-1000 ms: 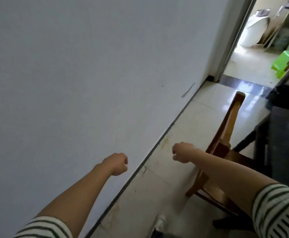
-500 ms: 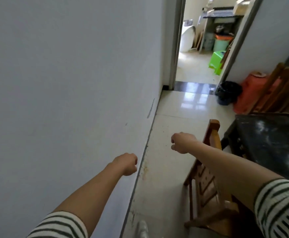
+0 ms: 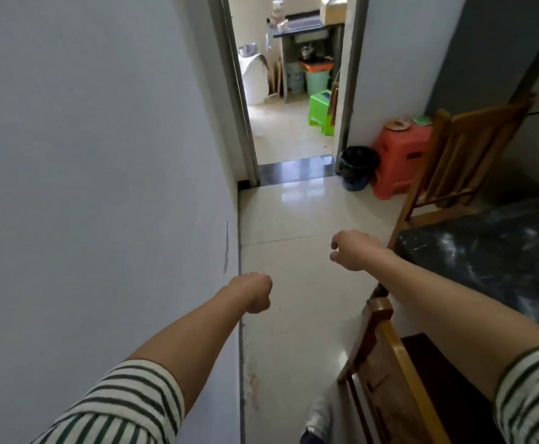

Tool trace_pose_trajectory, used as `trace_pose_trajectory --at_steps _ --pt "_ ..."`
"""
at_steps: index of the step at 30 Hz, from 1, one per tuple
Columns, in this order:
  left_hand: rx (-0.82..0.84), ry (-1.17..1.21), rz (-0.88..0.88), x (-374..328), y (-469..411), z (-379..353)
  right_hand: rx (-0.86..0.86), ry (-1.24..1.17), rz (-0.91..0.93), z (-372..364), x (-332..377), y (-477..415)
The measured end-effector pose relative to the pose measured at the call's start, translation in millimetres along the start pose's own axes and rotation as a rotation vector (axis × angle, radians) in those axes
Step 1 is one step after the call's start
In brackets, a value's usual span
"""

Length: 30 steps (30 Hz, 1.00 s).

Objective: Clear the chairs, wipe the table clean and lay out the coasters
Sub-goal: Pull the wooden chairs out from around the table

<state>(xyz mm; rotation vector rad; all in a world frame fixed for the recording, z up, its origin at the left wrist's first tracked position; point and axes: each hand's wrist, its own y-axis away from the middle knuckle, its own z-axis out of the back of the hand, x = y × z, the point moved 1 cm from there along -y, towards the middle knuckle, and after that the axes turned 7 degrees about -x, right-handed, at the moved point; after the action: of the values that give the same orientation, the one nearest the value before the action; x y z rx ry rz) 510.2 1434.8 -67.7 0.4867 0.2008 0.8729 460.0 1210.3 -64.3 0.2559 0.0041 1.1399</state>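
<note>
Table [image 3: 485,261] cut off at right; hands, left [image 3: 255,291] and right [image 3: 353,249], curled, empty.

Sleeves [image 3: 124,402] at bottom corners: white with dark green stripes. Table [image 3: 492,254] at right: black top, white marbled streaks. Chairs [image 3: 386,373], right side: amber-brown wood. Stool [image 3: 399,155] upper right: orange-red plastic; the stool [image 3: 321,107] through the doorway: bright green. Bin [image 3: 357,168] beside the orange one: black liner. Wall [image 3: 85,155] at left: pale grey-white. Floor [image 3: 293,219]: glossy cream tile.
</note>
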Motion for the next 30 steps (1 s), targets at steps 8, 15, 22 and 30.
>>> trace_pose_trajectory --at_steps 8,15,22,30 --pt "-0.069 0.021 -0.052 22 -148 94 0.081 -0.098 -0.174 9 -55 -109" --pt "-0.015 -0.026 -0.152 23 -286 146 0.141 -0.160 -0.304 6 -98 -203" --pt "-0.002 -0.088 -0.290 33 -431 219 0.127 -0.200 -0.464 22 -126 -315" --pt "-0.008 -0.124 -0.397 14 -569 298 0.155 -0.241 -0.577 58 -168 -421"
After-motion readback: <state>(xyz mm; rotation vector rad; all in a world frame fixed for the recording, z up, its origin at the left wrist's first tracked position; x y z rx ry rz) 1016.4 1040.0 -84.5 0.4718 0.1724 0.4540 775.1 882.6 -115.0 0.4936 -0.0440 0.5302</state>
